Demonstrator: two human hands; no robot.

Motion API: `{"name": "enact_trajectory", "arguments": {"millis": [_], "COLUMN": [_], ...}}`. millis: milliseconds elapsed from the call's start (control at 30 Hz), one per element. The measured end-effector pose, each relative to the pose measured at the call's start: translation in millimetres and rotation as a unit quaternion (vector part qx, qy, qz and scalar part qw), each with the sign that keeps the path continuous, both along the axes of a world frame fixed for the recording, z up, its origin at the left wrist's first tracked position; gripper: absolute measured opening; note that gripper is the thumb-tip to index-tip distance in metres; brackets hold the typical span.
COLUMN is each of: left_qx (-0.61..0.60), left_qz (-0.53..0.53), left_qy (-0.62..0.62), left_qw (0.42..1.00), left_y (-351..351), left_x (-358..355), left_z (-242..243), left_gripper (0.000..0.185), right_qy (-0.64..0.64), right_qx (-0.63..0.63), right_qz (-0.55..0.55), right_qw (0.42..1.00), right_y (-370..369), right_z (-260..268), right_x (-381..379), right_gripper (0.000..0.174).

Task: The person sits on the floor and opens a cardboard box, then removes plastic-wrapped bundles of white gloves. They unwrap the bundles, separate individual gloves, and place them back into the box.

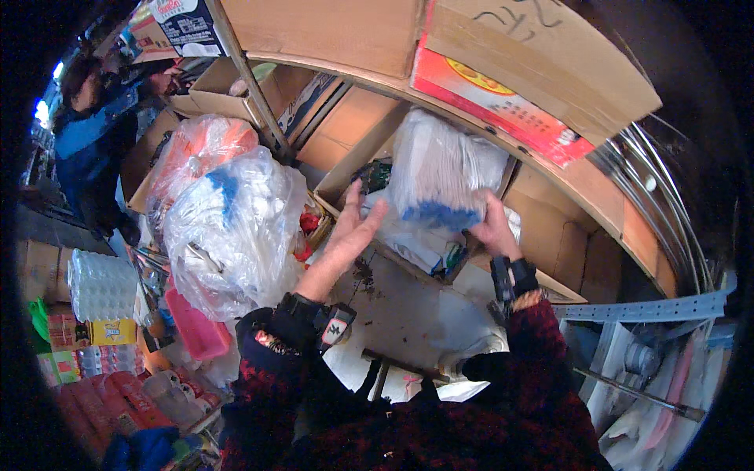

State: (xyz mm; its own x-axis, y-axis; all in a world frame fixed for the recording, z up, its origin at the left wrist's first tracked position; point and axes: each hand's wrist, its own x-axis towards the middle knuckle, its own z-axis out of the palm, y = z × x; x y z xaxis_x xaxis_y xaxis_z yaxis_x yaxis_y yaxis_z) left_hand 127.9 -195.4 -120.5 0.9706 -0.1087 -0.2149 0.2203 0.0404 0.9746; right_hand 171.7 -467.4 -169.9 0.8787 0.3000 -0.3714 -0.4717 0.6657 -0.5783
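A clear plastic pack of whitish, thin items with blue ends (pixel 445 168) is in front of me, over a cardboard box on a low shelf. My right hand (pixel 496 226) grips its lower right corner, thumb and fingers at the blue end. My left hand (pixel 356 221) is to the left of the pack with its fingers apart, holding nothing. Below the pack, other plastic-wrapped things (pixel 421 244) lie in the box. A dark green packet (pixel 374 175) is just above my left fingertips. What exactly the pack holds is not clear.
Large clear plastic bags with white contents (pixel 235 218) and orange contents (pixel 206 144) stand at the left. A pink plastic basket (pixel 197 327) is below them. An open cardboard box (pixel 551 235) is at the right, beneath the shelf edge (pixel 365 76). Another person (pixel 97 147) is at the upper left.
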Motion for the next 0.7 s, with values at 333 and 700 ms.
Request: {"name": "enact_trajectory", "arguments": {"millis": [333,700], "left_qx": [-0.61,-0.071], "left_qz": [-0.092,-0.057], "left_qy": [0.022,-0.058], "left_qw": [0.787,0.994], "left_y": [-12.2,-5.7], "left_x": [-88.0,-140.4], "left_z": [7.1,76.3], "left_gripper": [0.061,0.067], "right_qy": [-0.436,-0.295], "right_qx": [-0.549,-0.198], "right_qz": [0.021,-0.003], "right_qw": [0.713,0.935], "right_y": [63.8,63.0], "right_z": [143.9,155.8], "right_x": [-158.1,-183.9], "right_gripper": [0.069,0.071]}}
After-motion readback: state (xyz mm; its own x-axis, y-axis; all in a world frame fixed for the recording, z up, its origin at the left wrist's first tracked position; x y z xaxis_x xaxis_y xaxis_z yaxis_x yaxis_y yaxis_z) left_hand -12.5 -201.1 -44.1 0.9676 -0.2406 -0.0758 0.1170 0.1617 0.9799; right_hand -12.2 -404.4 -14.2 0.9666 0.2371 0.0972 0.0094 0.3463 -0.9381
